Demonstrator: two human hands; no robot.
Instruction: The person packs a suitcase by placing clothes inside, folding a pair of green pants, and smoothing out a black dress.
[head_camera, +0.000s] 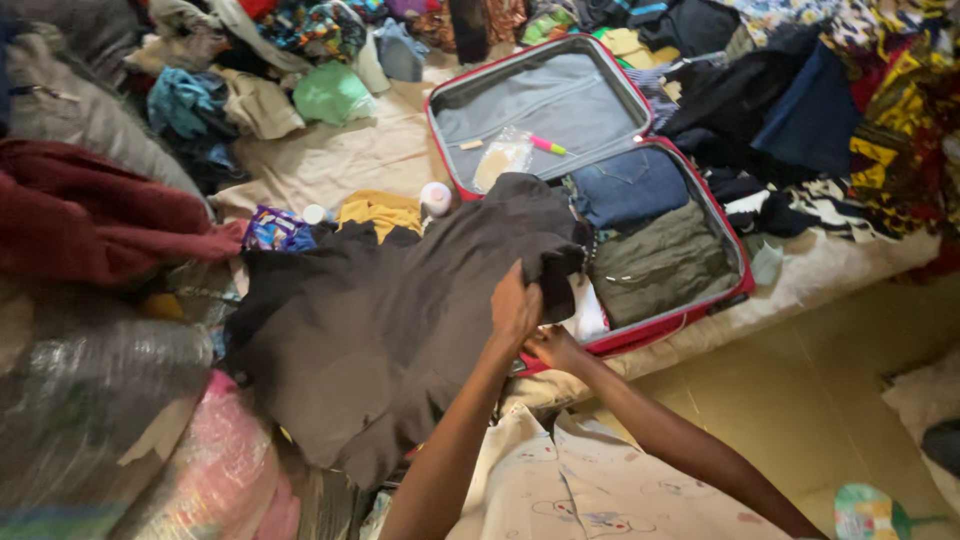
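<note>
A bed (340, 160) under a beige sheet is heaped with clothes on every side. One large dark grey garment (390, 310), limp and creased, lies spread over the bed's near edge and the rim of a red suitcase (740, 260). The left hand (515, 305) pinches its bunched edge; the right hand (555, 347), just beneath, touches the fabric, its grip unclear. The single open suitcase holds two folded pieces, blue jeans (630, 185) and an olive garment (660, 265); its lid carries one pink pen (547, 146) and a clear pouch (503, 157).

Right hand (556, 348) fingers hidden under dark garment (400, 320); suitcase (700, 290) contents partly covered.
</note>
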